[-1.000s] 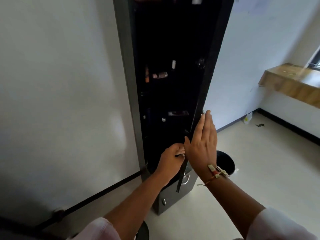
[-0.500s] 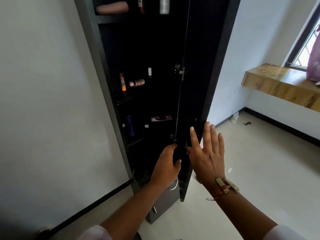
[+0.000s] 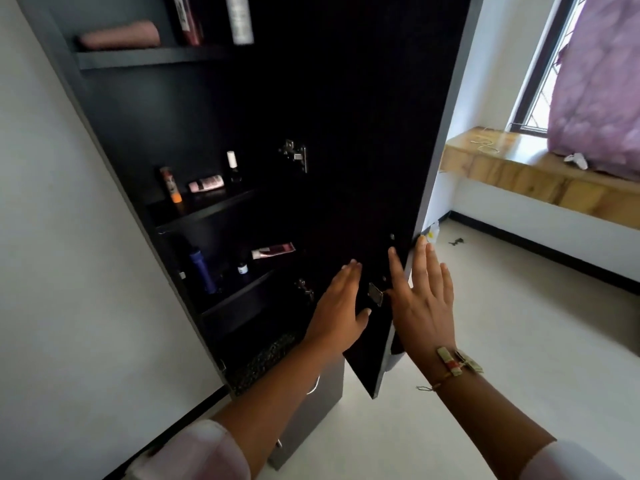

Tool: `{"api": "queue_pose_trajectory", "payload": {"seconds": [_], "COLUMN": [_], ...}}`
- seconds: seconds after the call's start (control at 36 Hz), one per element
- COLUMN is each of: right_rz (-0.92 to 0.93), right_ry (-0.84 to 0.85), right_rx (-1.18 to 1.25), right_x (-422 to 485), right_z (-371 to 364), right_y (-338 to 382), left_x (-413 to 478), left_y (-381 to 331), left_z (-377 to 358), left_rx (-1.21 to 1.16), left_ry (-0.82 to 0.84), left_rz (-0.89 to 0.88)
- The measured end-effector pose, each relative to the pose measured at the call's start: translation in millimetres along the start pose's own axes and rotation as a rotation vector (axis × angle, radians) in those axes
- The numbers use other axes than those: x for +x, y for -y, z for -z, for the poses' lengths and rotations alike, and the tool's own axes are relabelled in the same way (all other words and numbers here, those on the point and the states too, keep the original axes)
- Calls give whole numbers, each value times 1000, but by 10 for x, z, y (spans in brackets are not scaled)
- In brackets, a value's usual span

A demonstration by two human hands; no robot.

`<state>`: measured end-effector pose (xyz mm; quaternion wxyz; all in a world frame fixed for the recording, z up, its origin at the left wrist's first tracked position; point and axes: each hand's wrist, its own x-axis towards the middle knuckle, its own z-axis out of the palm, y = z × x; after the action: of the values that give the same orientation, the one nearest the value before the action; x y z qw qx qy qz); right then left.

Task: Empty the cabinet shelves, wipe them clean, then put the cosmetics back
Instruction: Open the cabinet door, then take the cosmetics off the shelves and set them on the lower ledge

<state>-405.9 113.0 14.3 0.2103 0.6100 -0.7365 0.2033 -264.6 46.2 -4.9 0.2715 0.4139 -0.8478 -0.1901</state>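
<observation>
Nothing is gripped: both hands are held flat with the fingers straight. The left hand (image 3: 341, 306) is spread over the inner face of the cabinet door (image 3: 363, 133), though contact cannot be made out. The right hand (image 3: 424, 306) is set at the door's free edge.

The cosmetics are all left inside on the shelves. An orange-tipped stick (image 3: 169, 185), a pink tube (image 3: 206, 183) lying flat and a white-capped bottle (image 3: 232, 166) are seen on the middle shelf (image 3: 221, 207). A blue bottle (image 3: 202, 271), a tiny bottle (image 3: 242, 268) and a dark red tube (image 3: 273, 251) are seen on the shelf below.

These are judged light, stiff and smooth, and the upright ones are easily toppled. The bottles would best be taken round the body, and the lying tubes pinched at mid-length. The tiny bottle may be fragile.

Against half a second ago, the door has been swung far wider, from nearly edge-on to its inner face being shown. The left fingers, curled then, have been straightened.
</observation>
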Motion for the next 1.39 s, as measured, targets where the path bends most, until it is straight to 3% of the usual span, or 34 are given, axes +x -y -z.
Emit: {"api": "queue_pose_trajectory", "payload": {"seconds": [0.67,1.14,1.28,1.39], "right_rz": [19,62,227,319], "right_ry": [67,-3,-145,-92], "right_rx": [48,75,97,145], "right_x": [603,618,467,411], "right_z": [-166,-237,-201,-262], "right_y": [-1025,-1107,-931,-756], "left_x": [928,954,892,795], "left_y": [-490,-484,-434,-301], "left_z": [-519,-654,-644,-586], "left_rx": [227,268,232,277], "left_ry": [42,-10,-30,-54], "left_rz": [-72,-63,-82,-33]}}
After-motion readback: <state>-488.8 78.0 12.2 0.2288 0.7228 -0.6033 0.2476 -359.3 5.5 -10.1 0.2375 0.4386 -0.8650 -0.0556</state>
